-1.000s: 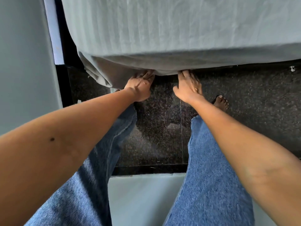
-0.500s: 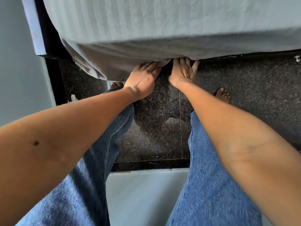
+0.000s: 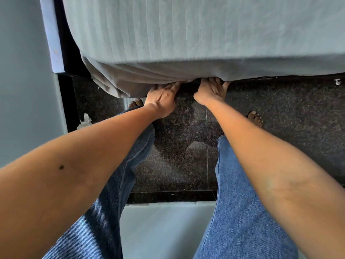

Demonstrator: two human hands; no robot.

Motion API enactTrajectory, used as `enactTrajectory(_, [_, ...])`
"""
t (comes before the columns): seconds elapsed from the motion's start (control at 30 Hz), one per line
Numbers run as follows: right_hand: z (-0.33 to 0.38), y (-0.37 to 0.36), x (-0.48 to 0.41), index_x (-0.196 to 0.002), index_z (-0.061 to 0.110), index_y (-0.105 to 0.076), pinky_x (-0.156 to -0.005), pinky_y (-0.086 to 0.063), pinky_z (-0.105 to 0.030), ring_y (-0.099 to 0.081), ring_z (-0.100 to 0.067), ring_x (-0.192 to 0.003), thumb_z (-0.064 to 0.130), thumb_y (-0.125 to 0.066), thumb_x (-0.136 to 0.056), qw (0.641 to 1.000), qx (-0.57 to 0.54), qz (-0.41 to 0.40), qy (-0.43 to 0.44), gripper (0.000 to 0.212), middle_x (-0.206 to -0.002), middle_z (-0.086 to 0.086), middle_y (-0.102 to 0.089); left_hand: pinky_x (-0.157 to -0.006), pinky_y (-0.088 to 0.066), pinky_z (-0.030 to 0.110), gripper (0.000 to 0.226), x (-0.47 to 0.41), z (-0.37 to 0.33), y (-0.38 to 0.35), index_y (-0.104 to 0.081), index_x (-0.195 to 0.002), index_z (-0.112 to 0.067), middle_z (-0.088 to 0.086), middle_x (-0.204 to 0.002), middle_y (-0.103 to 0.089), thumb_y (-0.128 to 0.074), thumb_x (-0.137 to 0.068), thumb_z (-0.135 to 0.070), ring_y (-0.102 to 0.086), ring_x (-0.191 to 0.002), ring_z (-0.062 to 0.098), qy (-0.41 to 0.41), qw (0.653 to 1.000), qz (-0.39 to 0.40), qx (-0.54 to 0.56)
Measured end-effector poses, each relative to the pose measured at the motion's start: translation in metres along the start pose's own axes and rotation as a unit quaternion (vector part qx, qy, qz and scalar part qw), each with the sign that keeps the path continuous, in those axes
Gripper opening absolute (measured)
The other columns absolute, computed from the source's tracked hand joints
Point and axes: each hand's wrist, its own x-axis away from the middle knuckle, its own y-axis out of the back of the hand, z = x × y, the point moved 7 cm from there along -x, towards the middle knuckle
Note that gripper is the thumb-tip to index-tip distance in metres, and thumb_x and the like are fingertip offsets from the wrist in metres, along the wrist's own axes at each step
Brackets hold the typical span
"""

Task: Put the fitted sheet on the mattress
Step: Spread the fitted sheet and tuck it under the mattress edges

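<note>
A pale grey striped fitted sheet (image 3: pixel 186 34) covers the top and near side of the mattress, which itself is hidden under it. Loose sheet folds (image 3: pixel 119 85) hang at the left corner. My left hand (image 3: pixel 162 96) reaches under the sheet's lower edge with straight fingers pushing the fabric in. My right hand (image 3: pixel 211 89) lies just to its right, fingers spread flat and tips tucked under the same edge. The fingertips of both hands are hidden beneath the mattress.
I stand in blue jeans with bare feet (image 3: pixel 254 118) on a dark speckled stone floor (image 3: pixel 280 113). A pale wall (image 3: pixel 22 81) and a dark bed frame post (image 3: pixel 63 43) close in on the left. A crumpled white scrap (image 3: pixel 85 121) lies by the wall.
Both hands have moved closer together and further under the sheet's lower edge. The view has shifted slightly, and the hanging fabric at the left corner looks more gathered.
</note>
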Motion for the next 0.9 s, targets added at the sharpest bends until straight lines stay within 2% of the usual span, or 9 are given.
enactTrajectory(0.1, [0.000,-0.003,-0.002,-0.144,0.015,-0.030,-0.117,-0.002,-0.051,-0.019,-0.024,-0.143,0.035,-0.053,-0.089,0.999,0.037,0.008,0.010,0.063,-0.150,-0.005,-0.032,-0.114,-0.018,0.044,0.068,-0.007,-0.002,-0.005,-0.012,-0.150,-0.027,0.000,-0.155,-0.026,-0.045,-0.091,-0.022,-0.026,-0.140,0.026,0.052,0.998,0.025,0.021])
enactTrajectory(0.23, [-0.003,-0.006,0.000,-0.142,0.011,-0.031,-0.117,-0.013,-0.044,-0.024,-0.025,-0.140,0.035,-0.053,-0.089,0.996,0.079,-0.001,0.029,0.062,-0.149,-0.007,-0.033,-0.102,-0.037,0.038,0.036,-0.019,-0.005,0.010,-0.052,-0.128,-0.016,0.008,-0.131,-0.055,-0.043,-0.093,-0.020,-0.049,-0.123,0.028,0.142,0.989,0.007,0.049])
enactTrajectory(0.33, [0.000,-0.009,0.005,-0.133,0.013,-0.041,-0.115,-0.020,-0.040,-0.030,-0.025,-0.137,0.032,-0.052,-0.090,0.995,0.089,0.003,0.032,0.048,-0.146,-0.007,-0.038,-0.114,-0.023,0.048,0.051,-0.029,-0.006,-0.004,-0.027,-0.147,-0.015,0.005,-0.152,-0.028,-0.035,-0.097,-0.029,-0.027,-0.140,0.031,0.138,0.976,0.158,0.053])
enactTrajectory(0.4, [-0.001,-0.005,0.004,-0.110,0.018,-0.053,-0.111,-0.025,-0.039,-0.039,-0.025,-0.130,0.026,-0.049,-0.090,0.996,0.082,-0.024,0.030,0.022,-0.131,-0.007,-0.053,-0.115,-0.013,0.057,0.055,-0.039,-0.016,-0.012,-0.018,-0.149,-0.019,0.011,-0.155,-0.021,-0.031,-0.098,-0.034,-0.018,-0.142,0.035,0.136,0.952,0.257,0.091])
enactTrajectory(0.5, [0.000,-0.010,0.003,-0.132,0.015,-0.045,-0.113,-0.021,-0.040,-0.032,-0.026,-0.136,0.029,-0.043,-0.095,0.997,0.067,-0.008,0.041,0.039,-0.143,-0.009,-0.043,-0.113,0.003,0.058,0.060,-0.038,-0.025,-0.011,-0.003,-0.151,-0.021,0.009,-0.158,0.001,-0.023,-0.098,-0.042,-0.003,-0.145,0.032,0.171,0.963,0.190,0.089])
enactTrajectory(0.6, [-0.002,-0.009,0.006,-0.144,0.014,-0.029,-0.116,-0.014,-0.040,-0.023,-0.027,-0.141,0.029,-0.052,-0.090,0.997,0.057,-0.026,0.038,0.061,-0.152,-0.009,-0.030,-0.114,-0.011,0.046,0.059,-0.013,-0.013,0.004,-0.017,-0.149,-0.020,0.004,-0.154,-0.026,-0.038,-0.094,-0.026,-0.027,-0.139,0.024,0.095,0.996,0.000,0.003])
enactTrajectory(0.77, [-0.001,-0.004,0.011,-0.143,0.011,-0.034,-0.118,-0.001,-0.042,-0.016,-0.026,-0.144,0.029,-0.052,-0.089,0.993,0.061,-0.086,0.056,0.059,-0.153,-0.007,-0.028,-0.092,-0.043,0.041,0.065,0.000,0.019,0.011,-0.005,-0.151,-0.026,0.013,-0.149,-0.033,-0.034,-0.095,-0.012,-0.050,-0.119,0.035,-0.095,0.992,0.017,-0.085])
enactTrajectory(0.83, [0.000,-0.002,0.012,-0.139,0.010,-0.040,-0.119,-0.003,-0.042,-0.019,-0.027,-0.143,0.026,-0.052,-0.088,0.990,0.065,-0.104,0.066,0.055,-0.150,-0.009,-0.034,-0.099,-0.041,0.041,0.062,0.011,0.018,0.013,-0.006,-0.151,-0.022,0.008,-0.157,-0.017,-0.030,-0.095,-0.011,-0.042,-0.129,0.032,-0.130,0.985,-0.005,-0.114])
enactTrajectory(0.9, [-0.002,-0.006,0.014,-0.136,0.010,-0.043,-0.118,-0.008,-0.042,-0.024,-0.028,-0.141,0.023,-0.051,-0.087,0.987,0.083,-0.115,0.078,0.051,-0.147,-0.011,-0.038,-0.115,-0.019,0.040,0.056,0.023,0.014,0.003,-0.009,-0.151,-0.016,0.009,-0.159,-0.005,-0.027,-0.098,-0.015,-0.018,-0.144,0.026,-0.148,0.979,-0.001,-0.139])
